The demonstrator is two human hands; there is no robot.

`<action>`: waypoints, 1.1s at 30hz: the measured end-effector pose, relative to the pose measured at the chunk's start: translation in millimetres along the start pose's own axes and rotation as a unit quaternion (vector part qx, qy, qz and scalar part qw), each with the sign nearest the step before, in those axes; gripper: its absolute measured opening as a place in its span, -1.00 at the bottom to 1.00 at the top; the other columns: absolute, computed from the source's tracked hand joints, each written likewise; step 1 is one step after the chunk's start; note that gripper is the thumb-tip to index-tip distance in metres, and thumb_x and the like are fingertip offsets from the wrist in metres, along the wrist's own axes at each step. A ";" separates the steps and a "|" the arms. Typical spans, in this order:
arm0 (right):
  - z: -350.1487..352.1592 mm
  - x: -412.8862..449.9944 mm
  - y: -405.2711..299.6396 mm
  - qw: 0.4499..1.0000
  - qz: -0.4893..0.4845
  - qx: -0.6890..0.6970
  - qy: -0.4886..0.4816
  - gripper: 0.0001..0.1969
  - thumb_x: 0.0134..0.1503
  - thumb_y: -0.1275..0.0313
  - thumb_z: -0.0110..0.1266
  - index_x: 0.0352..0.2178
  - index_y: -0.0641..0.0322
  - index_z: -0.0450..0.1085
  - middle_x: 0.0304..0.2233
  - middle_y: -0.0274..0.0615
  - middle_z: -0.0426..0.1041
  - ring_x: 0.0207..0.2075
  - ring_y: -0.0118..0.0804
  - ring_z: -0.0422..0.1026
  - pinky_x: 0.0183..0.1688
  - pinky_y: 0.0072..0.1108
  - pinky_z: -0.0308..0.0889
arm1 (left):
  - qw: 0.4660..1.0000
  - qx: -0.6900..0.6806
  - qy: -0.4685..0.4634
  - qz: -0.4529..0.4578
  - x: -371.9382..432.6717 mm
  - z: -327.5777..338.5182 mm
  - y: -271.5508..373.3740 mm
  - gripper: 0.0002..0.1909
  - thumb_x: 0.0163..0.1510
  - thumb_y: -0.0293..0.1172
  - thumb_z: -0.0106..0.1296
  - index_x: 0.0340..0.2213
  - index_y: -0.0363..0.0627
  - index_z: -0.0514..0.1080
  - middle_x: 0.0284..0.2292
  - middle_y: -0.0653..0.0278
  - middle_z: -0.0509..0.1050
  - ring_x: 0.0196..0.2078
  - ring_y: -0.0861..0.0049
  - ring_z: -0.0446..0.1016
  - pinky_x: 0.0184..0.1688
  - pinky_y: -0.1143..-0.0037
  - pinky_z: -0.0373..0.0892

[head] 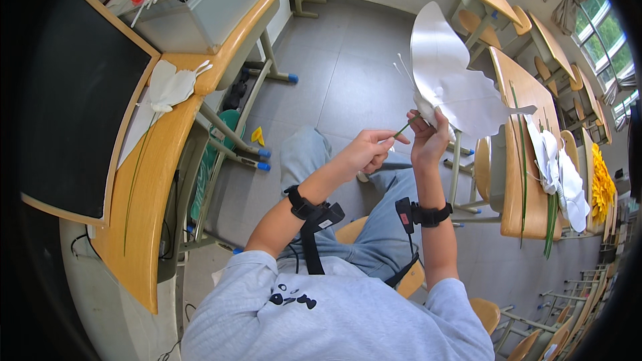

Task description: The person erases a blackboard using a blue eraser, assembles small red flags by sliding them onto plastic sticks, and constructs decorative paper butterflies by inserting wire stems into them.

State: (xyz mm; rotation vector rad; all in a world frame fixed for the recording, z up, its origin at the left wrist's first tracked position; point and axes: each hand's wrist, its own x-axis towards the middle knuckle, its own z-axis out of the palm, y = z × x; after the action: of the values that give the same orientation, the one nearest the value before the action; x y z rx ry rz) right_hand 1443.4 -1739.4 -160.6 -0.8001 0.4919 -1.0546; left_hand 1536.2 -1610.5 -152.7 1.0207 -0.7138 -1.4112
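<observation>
A large white butterfly with satiny wings is held up at the right of centre, its pale antennae pointing up and left. My right hand grips its padded white body from below. Just left of it, my left hand pinches a thin green stem between thumb and fingers; the stem's far end reaches the fingers of my right hand near the butterfly's body. Whether it is fixed to the body cannot be told. A smaller white butterfly lies on the left desk, with a long green stem running below it.
A wooden desk and framed blackboard stand left, with a translucent plastic bin behind. More white butterflies and green stems lie on the right desk, near a yellow flower. A yellow scrap is on the floor.
</observation>
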 end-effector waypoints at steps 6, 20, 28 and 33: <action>-2.5 0.0 3.9 0.998 0.000 -0.056 0.013 -0.67 -0.02 0.34 -0.12 -0.32 0.47 0.28 -0.50 0.00 0.43 -0.50 -0.18 0.47 -0.40 -0.55 0.39 | 0.998 -0.057 -0.022 -0.028 4.0 -2.9 -9.5 -0.70 0.12 -0.33 -0.27 -0.15 -0.16 0.29 -0.79 0.60 -0.05 -0.79 0.85 -0.11 -0.76 0.72 -0.15; -21.1 5.0 21.8 0.998 0.023 -0.046 -0.020 -0.63 0.01 0.30 -0.19 -0.25 0.41 0.25 -0.44 0.00 0.44 -0.43 -0.21 0.47 -0.30 -0.57 0.35 | 0.985 -0.147 -0.035 -0.083 10.1 -12.9 -25.5 -0.73 0.13 -0.33 -0.30 -0.19 -0.11 0.31 -0.81 0.59 -0.03 -0.80 0.85 -0.10 -0.75 0.72 -0.12; -11.5 -4.7 22.9 0.995 0.010 -0.085 0.057 -0.68 -0.02 0.35 -0.11 -0.32 0.46 0.30 -0.46 0.03 0.43 -0.48 -0.16 0.47 -0.41 -0.55 0.39 | 0.907 0.334 0.196 0.164 17.8 -2.6 -48.6 -0.74 0.12 -0.35 -0.28 -0.23 -0.08 0.38 -0.80 0.55 0.06 -0.77 0.81 -0.03 -0.73 0.70 -0.08; -20.2 -17.4 29.8 0.998 0.056 0.014 -0.019 -0.64 -0.01 0.32 -0.14 -0.28 0.45 0.27 -0.49 0.02 0.43 -0.49 -0.17 0.46 -0.38 -0.52 0.39 | 0.996 -0.035 0.062 -0.059 5.9 -3.1 -22.3 -0.75 0.12 -0.31 -0.26 -0.24 -0.10 0.36 -0.80 0.58 -0.01 -0.79 0.84 -0.10 -0.75 0.71 -0.13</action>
State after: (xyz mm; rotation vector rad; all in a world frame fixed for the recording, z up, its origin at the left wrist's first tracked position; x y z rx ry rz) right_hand 1438.8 -1722.8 -196.7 -0.7577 0.4824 -0.9384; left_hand 1529.5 -1613.2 -174.8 1.0999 -0.5172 -1.4502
